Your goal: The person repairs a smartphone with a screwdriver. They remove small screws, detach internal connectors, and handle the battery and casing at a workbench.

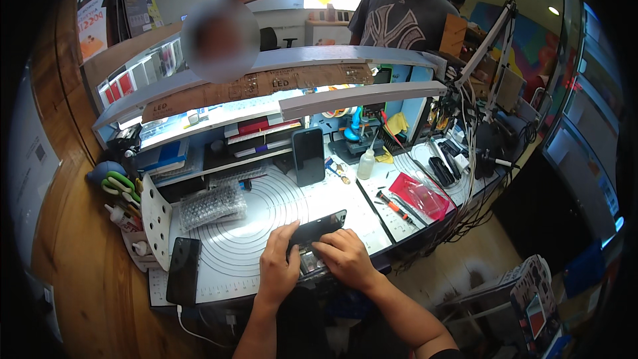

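At the front edge of the workbench, my left hand (279, 263) and my right hand (344, 258) are closed round a smartphone (320, 227). Its dark, glossy panel tilts up beyond my fingers. Between my hands, nearer to me, a silvery part (310, 261) shows; I cannot tell whether it belongs to the phone. My left fingers grip the panel's left end, while my right fingers press along its near edge. A second dark phone (183, 271) lies left of my hands with a white cable (189, 326) at its lower end. Another phone (308, 157) stands upright farther back.
Bubble wrap (214, 206) lies on the white ringed mat (249, 262). To the right are a dropper bottle (366, 163), an orange screwdriver (392, 205) and a red pouch (420, 196). A shelf with lights (362, 98) spans the back; two people (402, 20) are beyond it.
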{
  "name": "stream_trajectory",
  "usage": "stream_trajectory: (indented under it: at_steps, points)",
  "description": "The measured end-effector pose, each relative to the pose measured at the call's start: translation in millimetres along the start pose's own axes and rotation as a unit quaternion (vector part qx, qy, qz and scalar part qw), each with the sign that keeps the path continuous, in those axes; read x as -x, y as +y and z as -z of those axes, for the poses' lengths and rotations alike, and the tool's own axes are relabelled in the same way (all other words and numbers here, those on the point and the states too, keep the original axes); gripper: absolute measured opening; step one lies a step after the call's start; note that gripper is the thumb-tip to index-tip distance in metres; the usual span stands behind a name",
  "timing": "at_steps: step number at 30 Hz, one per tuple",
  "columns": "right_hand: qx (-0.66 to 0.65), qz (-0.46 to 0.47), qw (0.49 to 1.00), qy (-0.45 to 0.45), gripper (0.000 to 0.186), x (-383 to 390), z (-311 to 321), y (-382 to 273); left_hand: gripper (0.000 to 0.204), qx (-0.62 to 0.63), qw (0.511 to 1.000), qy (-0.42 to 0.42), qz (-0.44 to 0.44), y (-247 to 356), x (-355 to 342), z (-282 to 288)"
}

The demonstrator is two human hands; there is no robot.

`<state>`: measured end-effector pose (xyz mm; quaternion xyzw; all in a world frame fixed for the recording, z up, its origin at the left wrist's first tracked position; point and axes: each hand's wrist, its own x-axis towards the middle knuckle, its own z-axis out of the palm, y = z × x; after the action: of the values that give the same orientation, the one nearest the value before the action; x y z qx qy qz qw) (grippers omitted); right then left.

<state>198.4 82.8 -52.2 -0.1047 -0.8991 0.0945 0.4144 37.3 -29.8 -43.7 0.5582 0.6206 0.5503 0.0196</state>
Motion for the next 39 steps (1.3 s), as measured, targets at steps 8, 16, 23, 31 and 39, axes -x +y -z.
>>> stream_trajectory:
  at_steps: [8,16,23,31,39]
  points:
    - [-0.014,-0.016,1.000,-0.007,0.029,-1.1,-5.0,-4.9,0.051,0.007,1.000,-0.001,0.009,-4.1,2.6,3.4]
    - [-0.008,-0.030,1.000,-0.005,0.029,-1.2,-5.1,-5.8,0.054,0.039,0.999,-0.010,0.012,-2.3,-0.9,4.0]
    - [0.002,-0.025,1.000,-0.008,0.029,-2.4,-7.5,-5.2,0.056,0.020,1.000,0.007,-0.018,-5.1,-1.1,1.7]
    - [-0.001,-0.029,0.999,-0.016,0.031,-1.6,-5.6,-7.0,0.056,0.018,1.000,0.003,-0.019,-4.6,0.1,1.3]
    - [-0.019,-0.022,0.999,-0.045,0.035,-1.9,-1.1,-4.6,0.055,0.032,0.999,-0.014,0.019,-3.2,0.2,3.1]
